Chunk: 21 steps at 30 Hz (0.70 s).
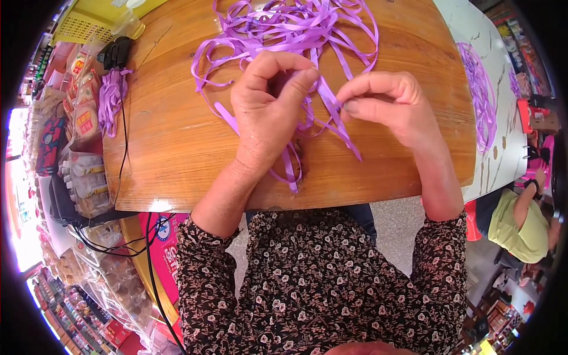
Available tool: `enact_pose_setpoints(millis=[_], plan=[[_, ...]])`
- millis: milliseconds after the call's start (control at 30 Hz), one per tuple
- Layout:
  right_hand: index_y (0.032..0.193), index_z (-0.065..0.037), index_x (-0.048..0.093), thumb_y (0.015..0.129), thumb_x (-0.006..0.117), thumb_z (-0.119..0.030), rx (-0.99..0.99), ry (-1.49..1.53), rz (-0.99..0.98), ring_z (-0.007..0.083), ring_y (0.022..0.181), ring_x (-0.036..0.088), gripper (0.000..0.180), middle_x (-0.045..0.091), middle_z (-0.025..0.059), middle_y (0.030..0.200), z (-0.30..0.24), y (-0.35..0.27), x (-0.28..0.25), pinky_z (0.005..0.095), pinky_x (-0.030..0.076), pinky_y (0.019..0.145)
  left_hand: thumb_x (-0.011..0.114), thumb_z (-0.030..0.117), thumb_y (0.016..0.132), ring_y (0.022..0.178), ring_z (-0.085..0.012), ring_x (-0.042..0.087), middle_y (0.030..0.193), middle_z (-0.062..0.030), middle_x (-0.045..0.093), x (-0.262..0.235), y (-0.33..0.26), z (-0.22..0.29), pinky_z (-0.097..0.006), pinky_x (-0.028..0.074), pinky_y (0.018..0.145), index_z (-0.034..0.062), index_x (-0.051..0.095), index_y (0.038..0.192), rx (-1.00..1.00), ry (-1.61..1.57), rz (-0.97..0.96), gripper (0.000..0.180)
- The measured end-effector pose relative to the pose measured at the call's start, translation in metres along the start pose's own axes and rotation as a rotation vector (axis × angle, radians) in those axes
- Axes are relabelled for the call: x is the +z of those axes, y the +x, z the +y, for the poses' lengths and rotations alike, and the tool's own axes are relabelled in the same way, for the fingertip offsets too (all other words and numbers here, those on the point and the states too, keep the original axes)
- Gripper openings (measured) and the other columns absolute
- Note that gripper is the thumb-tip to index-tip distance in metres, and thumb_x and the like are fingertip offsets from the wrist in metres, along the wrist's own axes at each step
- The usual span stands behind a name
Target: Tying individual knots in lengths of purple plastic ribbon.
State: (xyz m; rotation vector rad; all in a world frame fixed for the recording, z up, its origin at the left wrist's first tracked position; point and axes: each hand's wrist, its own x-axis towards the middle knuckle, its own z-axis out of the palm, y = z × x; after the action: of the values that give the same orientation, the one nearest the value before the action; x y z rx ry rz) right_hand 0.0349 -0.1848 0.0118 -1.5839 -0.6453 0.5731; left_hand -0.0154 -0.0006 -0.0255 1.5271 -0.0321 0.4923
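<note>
Ribbons (307, 25) on the table (378, 177)

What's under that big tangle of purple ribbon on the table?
The wooden table top shows through gaps in the purple ribbon. Whatever might lie right beneath the thickest loops is covered.

Purple ribbon (329, 99), flat & narrow w/ a slight sheen, slants down btwn L hand (266, 97) & R hand (387, 106), its pointed tip angled R toward the wooden tbl's (177, 124) near edge. R fingertips are at its side; exact contact's hard to tell. Beyond, a tangled ribbon pile (299, 26) sprawls across the far-ctr of the tbl, loops spreading L & R, w/ darker purple, knotted-looking bits among pale strands. Loose tails (289, 170) curl nr L wrist, one ending close to the front edge.
</note>
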Motion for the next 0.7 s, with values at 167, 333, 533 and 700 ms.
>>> enact_pose_setpoints(millis=[167, 333, 533, 700], plan=[[0.097, 0.004, 0.065, 0.082, 0.06, -0.002, -0.062, 0.488, -0.116, 0.0146, 0.08, 0.062, 0.017, 0.065, 0.0098, 0.086, 0.012, 0.004, -0.002, 0.0253, 0.049, 0.073, 0.064, 0.0, 0.082, 0.063, -0.0006, 0.05, 0.069, 0.0051, 0.056, 0.011, -0.004, 0.008, -0.017, 0.041, 0.055, 0.0018, 0.061, 0.086, -0.155, -0.149, -0.04, 0.005], [0.101, 0.002, 0.065, 0.082, 0.06, 0.001, -0.145, 0.197, 0.121, 0.0158, 0.08, 0.062, 0.02, 0.064, 0.0091, 0.088, 0.012, 0.006, 0.012, 0.0254, 0.049, 0.074, 0.064, 0.001, 0.082, 0.064, -0.0017, 0.051, 0.072, 0.004, 0.056, 0.01, -0.008, 0.013, -0.017, 0.042, 0.057, 0.0014, 0.061, 0.087, -0.265, -0.187, -0.081, 0.005], [0.101, 0.0, 0.066, 0.079, 0.061, 0.007, -0.491, -0.481, 0.247, 0.0141, 0.075, 0.06, 0.024, 0.064, 0.0073, 0.084, 0.011, 0.005, 0.013, 0.0217, 0.047, 0.065, 0.062, -0.001, 0.083, 0.076, -0.0055, 0.055, 0.086, -0.0014, 0.058, 0.01, -0.009, 0.007, -0.018, 0.044, 0.069, -0.0005, 0.063, 0.091, -0.152, -0.297, -0.117, 0.008], [0.097, -0.001, 0.066, 0.075, 0.064, 0.007, -0.624, -0.768, 0.346, 0.0151, 0.07, 0.059, 0.024, 0.064, 0.0061, 0.08, 0.011, 0.005, 0.017, 0.0243, 0.046, 0.061, 0.066, 0.002, 0.081, 0.075, -0.0046, 0.054, 0.084, 0.0004, 0.058, 0.012, -0.01, 0.006, -0.018, 0.043, 0.067, 0.0005, 0.064, 0.091, -0.267, -0.318, -0.122, 0.01]])
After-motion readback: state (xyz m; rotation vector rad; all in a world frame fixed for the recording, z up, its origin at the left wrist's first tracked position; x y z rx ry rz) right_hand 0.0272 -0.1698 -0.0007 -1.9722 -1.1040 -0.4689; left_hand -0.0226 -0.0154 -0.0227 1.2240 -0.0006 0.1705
